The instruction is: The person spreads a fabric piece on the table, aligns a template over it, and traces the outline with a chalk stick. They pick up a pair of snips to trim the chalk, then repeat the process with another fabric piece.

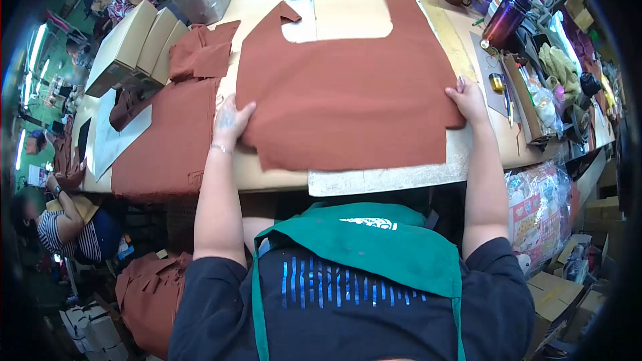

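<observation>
Past the green apron (374, 247), rust cloth (348, 87) lies on the worktop's (348, 7) near edge. The left hand (231, 120) has its grip spread flat on the cloth. I cannot tell the right hand's (468, 100) grip. An uneven tug could wrinkle or skew the cloth.

The cut fabric panel (348, 87) is plain rust-brown, as is the fabric stack (167, 140) at the left. The apron (374, 247) is green over a black shirt (334, 321) printed with blue vertical bars. Upper right, a purple bottle (506, 17).
</observation>
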### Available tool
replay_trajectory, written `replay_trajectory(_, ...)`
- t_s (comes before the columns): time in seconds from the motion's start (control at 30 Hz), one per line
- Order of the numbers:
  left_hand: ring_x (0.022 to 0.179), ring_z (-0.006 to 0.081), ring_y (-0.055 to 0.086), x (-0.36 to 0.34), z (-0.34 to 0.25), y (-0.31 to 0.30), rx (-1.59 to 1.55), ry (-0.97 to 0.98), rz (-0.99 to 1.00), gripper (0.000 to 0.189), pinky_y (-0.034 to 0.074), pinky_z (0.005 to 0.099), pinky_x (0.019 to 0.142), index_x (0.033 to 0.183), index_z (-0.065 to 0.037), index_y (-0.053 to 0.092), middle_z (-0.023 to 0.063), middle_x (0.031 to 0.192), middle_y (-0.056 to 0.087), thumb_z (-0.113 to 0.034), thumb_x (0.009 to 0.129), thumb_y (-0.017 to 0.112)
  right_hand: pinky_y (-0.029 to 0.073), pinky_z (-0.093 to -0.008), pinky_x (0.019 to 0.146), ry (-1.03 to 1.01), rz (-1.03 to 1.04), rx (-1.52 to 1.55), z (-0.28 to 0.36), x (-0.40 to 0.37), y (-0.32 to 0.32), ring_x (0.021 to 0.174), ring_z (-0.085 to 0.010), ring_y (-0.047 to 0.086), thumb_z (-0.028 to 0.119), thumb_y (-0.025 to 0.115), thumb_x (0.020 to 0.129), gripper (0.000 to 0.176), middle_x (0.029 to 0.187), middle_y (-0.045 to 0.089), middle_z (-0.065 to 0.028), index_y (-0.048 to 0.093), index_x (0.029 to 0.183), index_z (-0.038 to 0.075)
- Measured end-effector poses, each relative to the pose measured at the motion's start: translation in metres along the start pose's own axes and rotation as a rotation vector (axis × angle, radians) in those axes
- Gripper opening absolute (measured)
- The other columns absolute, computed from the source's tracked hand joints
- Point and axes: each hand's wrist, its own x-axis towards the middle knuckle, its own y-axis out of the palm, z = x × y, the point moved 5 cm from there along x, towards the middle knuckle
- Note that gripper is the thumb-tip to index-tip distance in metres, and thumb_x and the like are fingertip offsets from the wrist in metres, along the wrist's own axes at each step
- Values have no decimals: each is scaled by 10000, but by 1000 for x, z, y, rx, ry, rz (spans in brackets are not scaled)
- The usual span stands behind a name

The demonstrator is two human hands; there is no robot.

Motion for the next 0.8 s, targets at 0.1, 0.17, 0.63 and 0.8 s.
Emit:
replay_trajectory(0.1, 893, 277, 581, -30, 12, 1, -94, 93, 133, 530, 445, 343, 782, 1064, 57, 481, 171, 948, 602, -301, 711, 650, 385, -331, 541, 14, 124, -116, 6, -23, -11, 529, -219, 451, 98, 667, 638, 292, 558, 450, -78, 382, 609, 37)
replay_trajectory(0.17, 846, 229, 595, -35, 26, 6, -505, -132, 290, 497, 462, 313, 739, 1053, 32, 480, 127, 942, 606, -294, 721, 655, 407, -355, 577, 91, 159, -229, 15, -36, -21, 583, -262, 490, 94, 667, 625, 268, 611, 486, -102, 409, 620, 23)
replay_trajectory(0.63, 1155, 227, 395, 152, -7, 44, -1224, -604, 523, 532, 381, 388, 904, 1193, -59, 435, 108, 1233, 445, -403, 804, 550, 369, -431, 886, -401, -113, -272, 80, -54, 58, 1055, -332, 456, 155, 585, 716, 196, 1069, 499, -183, 528, 779, -21)
replay_trajectory(0.8, 1072, 219, 480, 214, -17, 39, -1030, -71, 204, 678, 423, 339, 874, 1325, -60, 235, 107, 1299, 371, 39, 739, 561, 364, -425, 896, -399, -111, -268, 83, -53, 55, 1059, -327, 457, 155, 590, 710, 198, 1078, 497, -180, 529, 772, -23)
